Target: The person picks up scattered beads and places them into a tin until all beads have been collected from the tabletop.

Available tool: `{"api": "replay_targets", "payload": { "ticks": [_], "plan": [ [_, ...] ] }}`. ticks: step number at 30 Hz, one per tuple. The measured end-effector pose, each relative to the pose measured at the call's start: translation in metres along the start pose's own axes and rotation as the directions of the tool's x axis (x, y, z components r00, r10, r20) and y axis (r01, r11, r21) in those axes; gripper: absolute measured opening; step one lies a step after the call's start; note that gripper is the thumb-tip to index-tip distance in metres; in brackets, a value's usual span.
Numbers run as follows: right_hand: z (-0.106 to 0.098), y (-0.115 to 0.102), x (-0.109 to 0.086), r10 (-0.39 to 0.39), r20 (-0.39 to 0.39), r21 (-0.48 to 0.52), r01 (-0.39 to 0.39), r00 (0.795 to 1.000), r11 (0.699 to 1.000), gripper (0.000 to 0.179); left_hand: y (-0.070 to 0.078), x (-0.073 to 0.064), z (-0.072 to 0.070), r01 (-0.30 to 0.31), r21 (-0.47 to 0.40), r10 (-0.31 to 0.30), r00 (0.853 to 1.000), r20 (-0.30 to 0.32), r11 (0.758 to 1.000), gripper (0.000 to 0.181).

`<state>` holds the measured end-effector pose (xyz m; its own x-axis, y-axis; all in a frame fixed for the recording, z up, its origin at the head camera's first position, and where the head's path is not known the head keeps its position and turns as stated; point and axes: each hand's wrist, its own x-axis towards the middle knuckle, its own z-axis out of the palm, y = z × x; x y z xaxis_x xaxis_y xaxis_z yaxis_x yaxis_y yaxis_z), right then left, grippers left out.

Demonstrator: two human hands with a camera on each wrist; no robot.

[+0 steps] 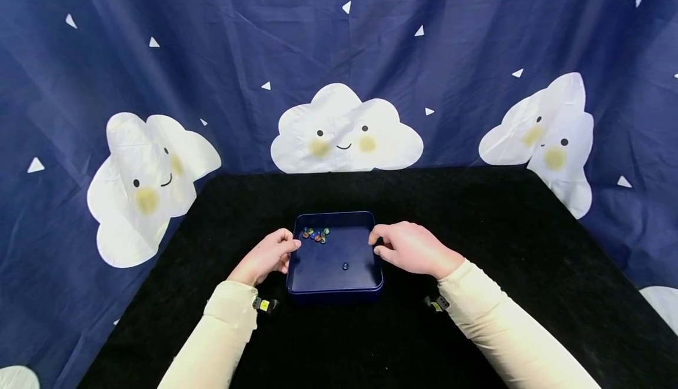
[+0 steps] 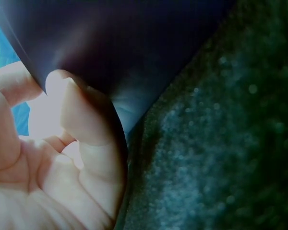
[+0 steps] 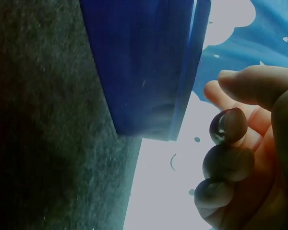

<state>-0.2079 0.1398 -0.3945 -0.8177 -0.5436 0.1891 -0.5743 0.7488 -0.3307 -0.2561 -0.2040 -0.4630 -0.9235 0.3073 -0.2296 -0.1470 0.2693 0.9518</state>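
A dark blue rectangular tray (image 1: 335, 290) with low walls holds several small glass marbles (image 1: 318, 236), multicoloured, clustered at its far left. One dark marble (image 1: 345, 266) lies by itself nearer the front of the tray floor. On the left wall my left hand (image 1: 267, 255) grips the tray, its thumb over the rim and the fingers curled outside, against the wall in the left wrist view. Beside the right rim is my right hand (image 1: 413, 249), thumb and index finger apart. In the right wrist view its other fingers are loosely curled, and no held thing shows.
The tray stands on a black cloth-covered table (image 1: 455, 200). Behind and at the sides hangs a dark blue curtain (image 1: 455, 71) printed with white clouds and small triangles. Both forearms wear cream sleeves (image 1: 217, 330), with a small camera at each wrist.
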Motion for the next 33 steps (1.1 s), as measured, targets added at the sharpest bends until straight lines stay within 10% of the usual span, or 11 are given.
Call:
{"api": "replay_targets", "payload": {
  "ticks": [24, 33],
  "plan": [
    [-0.003, 0.042, -0.032, 0.147, -0.026, 0.069, -0.145, 0.989, 0.987, 0.010, -0.004, -0.008, -0.012, 0.007, 0.048, -0.006, 1.000, -0.029, 0.999, 0.023],
    [-0.015, 0.068, -0.052, 0.194, -0.184, -0.008, -0.199, 0.964, 0.980, 0.014, 0.004, -0.005, -0.013, -0.096, 0.206, 0.114, 0.991, -0.074, 0.974, 0.025]
  ]
}}
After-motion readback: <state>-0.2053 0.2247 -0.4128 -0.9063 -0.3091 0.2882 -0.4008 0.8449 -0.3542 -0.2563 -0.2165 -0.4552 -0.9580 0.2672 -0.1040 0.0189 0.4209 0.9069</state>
